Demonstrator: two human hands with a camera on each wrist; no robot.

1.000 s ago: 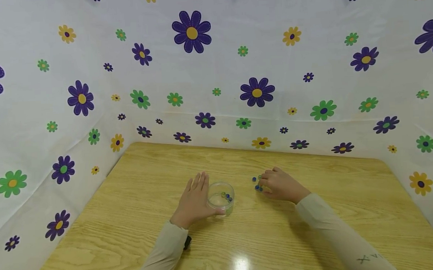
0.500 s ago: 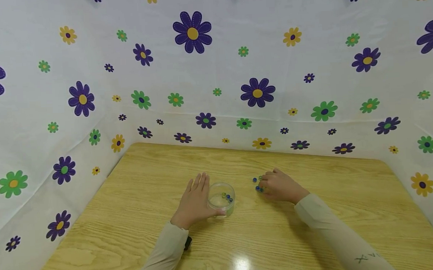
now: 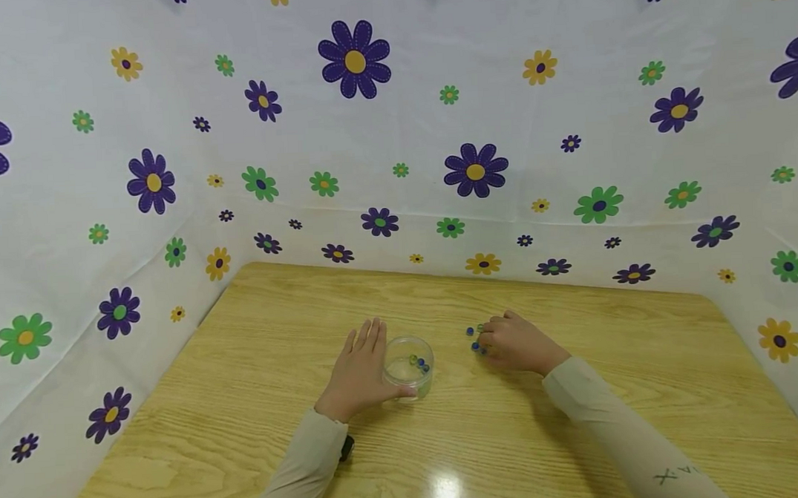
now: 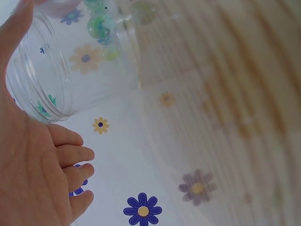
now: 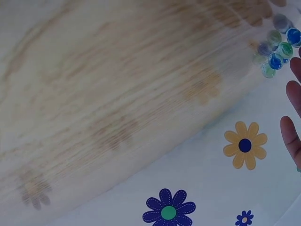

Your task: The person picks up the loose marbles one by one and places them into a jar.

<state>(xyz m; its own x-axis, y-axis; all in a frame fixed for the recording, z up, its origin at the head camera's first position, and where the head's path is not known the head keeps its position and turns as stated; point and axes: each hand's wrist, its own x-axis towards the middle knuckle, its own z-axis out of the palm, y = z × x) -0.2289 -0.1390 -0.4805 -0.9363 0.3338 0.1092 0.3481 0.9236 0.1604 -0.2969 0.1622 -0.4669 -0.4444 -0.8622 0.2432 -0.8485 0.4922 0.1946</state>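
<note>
Loose marbles (image 3: 475,347) are located toward the far edge of the worktop (image 3: 618,358), immediately left of the curled right hand (image 3: 517,344) (grip not discernible), while the jar (image 3: 426,384) is touched by the straight-fingered left hand (image 3: 356,377).

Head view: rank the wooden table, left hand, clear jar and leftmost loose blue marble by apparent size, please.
Largest to smallest:
1. wooden table
2. left hand
3. clear jar
4. leftmost loose blue marble

A screened-off booth, wider setting unclear: white, flower-printed sheeting (image 3: 400,130) hangs at nine, twelve and three o'clock around a yellowish, wood-grained, round-cornered worktop (image 3: 294,305).
</note>
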